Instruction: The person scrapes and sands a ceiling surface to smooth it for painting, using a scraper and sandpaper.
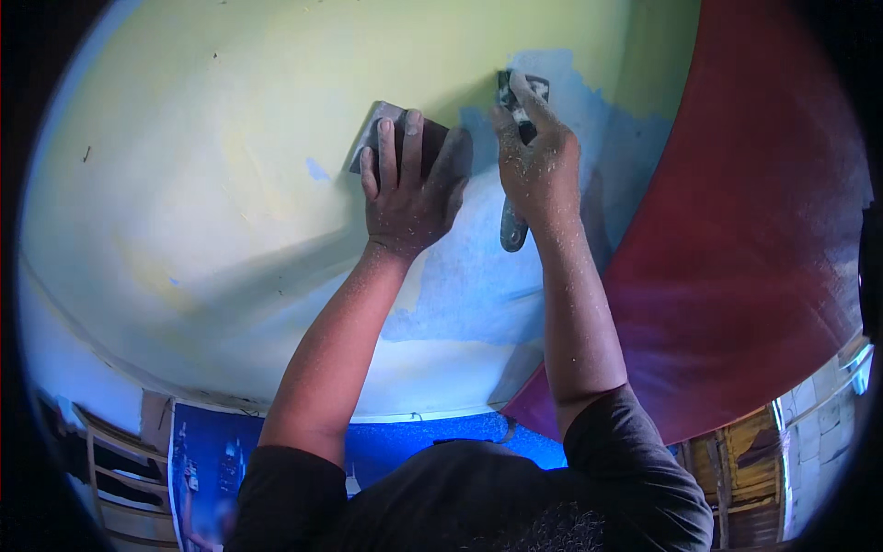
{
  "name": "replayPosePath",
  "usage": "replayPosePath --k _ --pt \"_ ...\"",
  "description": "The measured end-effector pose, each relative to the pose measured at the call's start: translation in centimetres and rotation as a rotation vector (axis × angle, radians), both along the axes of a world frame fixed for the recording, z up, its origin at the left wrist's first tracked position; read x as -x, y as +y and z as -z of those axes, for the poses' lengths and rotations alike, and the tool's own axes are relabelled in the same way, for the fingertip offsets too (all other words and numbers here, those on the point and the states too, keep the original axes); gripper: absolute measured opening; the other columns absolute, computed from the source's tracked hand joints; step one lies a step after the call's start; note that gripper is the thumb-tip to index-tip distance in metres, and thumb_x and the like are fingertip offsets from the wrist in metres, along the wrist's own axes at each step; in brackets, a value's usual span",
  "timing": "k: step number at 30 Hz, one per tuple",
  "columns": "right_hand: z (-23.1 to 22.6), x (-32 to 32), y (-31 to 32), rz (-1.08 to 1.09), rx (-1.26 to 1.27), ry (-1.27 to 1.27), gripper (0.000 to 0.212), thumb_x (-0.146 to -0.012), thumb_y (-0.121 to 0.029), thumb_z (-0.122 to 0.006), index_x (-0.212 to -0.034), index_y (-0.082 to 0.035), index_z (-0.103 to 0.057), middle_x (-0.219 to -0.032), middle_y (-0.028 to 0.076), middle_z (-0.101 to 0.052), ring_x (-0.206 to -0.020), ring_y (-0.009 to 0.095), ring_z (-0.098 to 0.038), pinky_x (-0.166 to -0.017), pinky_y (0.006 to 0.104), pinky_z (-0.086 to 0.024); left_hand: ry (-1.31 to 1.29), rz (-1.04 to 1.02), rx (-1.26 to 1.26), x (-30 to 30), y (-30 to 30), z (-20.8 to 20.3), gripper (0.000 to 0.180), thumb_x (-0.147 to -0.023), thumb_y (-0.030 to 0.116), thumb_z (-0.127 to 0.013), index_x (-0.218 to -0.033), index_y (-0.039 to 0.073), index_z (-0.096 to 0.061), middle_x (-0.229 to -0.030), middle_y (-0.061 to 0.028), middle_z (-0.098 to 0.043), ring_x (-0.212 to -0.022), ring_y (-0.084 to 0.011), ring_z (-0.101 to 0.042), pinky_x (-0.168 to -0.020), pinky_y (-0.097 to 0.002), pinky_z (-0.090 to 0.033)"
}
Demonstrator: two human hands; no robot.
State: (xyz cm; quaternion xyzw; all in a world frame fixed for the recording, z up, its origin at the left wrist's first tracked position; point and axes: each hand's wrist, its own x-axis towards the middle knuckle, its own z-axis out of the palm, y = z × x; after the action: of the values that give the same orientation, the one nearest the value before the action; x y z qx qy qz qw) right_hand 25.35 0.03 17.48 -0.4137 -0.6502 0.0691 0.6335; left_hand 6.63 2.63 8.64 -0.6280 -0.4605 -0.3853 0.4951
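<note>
Against a pale yellow and white painted wall [258, 138], my left hand [409, 184] presses a flat, dark grey rectangular plate [369, 132]. Its fingers lie over the plate's face, and the plate's exact kind does not show. To its right, my right hand [543, 166] is closed around a scraper [513, 230], its dark handle sticking out below the palm. The scraper's head touches the wall beside a bare bluish patch [589, 115] where the yellow coat is off. Pale flecks of dust cling to both hands and forearms.
A dark red surface [736, 230] curves down along the right side. Below the wall's lower edge are a blue picture panel [207, 460], a wooden rack [120, 478] at lower left and brown wooden boards [750, 451] at lower right.
</note>
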Motion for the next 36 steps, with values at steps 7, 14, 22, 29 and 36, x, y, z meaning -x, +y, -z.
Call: replayPosePath --k 7,14,22,29,36 --pt "1.6 -0.4 -0.6 -0.016 -0.005 -0.026 0.051 -0.108 -0.026 -0.071 -0.154 -0.005 -0.065 -0.125 0.032 -0.076 -0.117 0.043 -0.077 -0.098 0.0459 -0.059 0.003 -0.019 -0.008 0.2 -0.2 0.1 0.062 -0.109 0.058 -0.053 -0.166 0.032 -0.055 -0.179 -0.0217 -0.036 -0.164 -0.0496 -0.032 -0.127 -0.0670 -0.024" --pt "-0.6 -0.3 -0.3 -0.046 -0.065 -0.040 0.049 -0.110 -0.025 -0.070 -0.153 -0.003 -0.065 -0.132 0.031 -0.075 -0.122 0.040 -0.077 -0.103 0.0449 -0.058 -0.011 -0.009 -0.006 0.3 -0.3 0.0 0.062 -0.109 0.058 -0.053 -0.166 0.034 -0.055 -0.178 -0.0206 -0.037 -0.164 -0.0493 -0.032 -0.127 -0.0668 -0.023" --pt "-1.3 -0.1 -0.6 -0.036 0.034 0.004 0.050 -0.107 -0.020 -0.072 -0.154 -0.004 -0.065 -0.132 0.031 -0.075 -0.123 0.042 -0.076 -0.102 0.0454 -0.058 -0.019 0.008 -0.019 -0.1 -0.2 -0.2 0.062 -0.109 0.057 -0.054 -0.166 0.033 -0.056 -0.177 -0.0206 -0.039 -0.164 -0.0483 -0.033 -0.128 -0.0656 -0.022" --pt "0.4 -0.3 -0.5 -0.031 0.002 -0.042 0.049 -0.108 -0.022 -0.070 -0.154 -0.005 -0.065 -0.129 0.032 -0.075 -0.121 0.046 -0.075 -0.101 0.0470 -0.058 0.000 -0.026 -0.017 0.2 -0.2 -0.1 0.063 -0.108 0.058 -0.054 -0.166 0.033 -0.056 -0.177 -0.0207 -0.039 -0.164 -0.0480 -0.033 -0.128 -0.0657 -0.023" --pt "-2.1 0.1 -1.0 -0.034 0.026 -0.018 0.051 -0.108 -0.022 -0.071 -0.155 -0.005 -0.064 -0.129 0.032 -0.076 -0.119 0.041 -0.077 -0.102 0.0461 -0.058 -0.014 0.011 -0.013 0.2 -0.2 -0.1 0.063 -0.107 0.057 -0.057 -0.166 0.034 -0.056 -0.177 -0.0207 -0.038 -0.164 -0.0483 -0.032 -0.127 -0.0663 -0.023"
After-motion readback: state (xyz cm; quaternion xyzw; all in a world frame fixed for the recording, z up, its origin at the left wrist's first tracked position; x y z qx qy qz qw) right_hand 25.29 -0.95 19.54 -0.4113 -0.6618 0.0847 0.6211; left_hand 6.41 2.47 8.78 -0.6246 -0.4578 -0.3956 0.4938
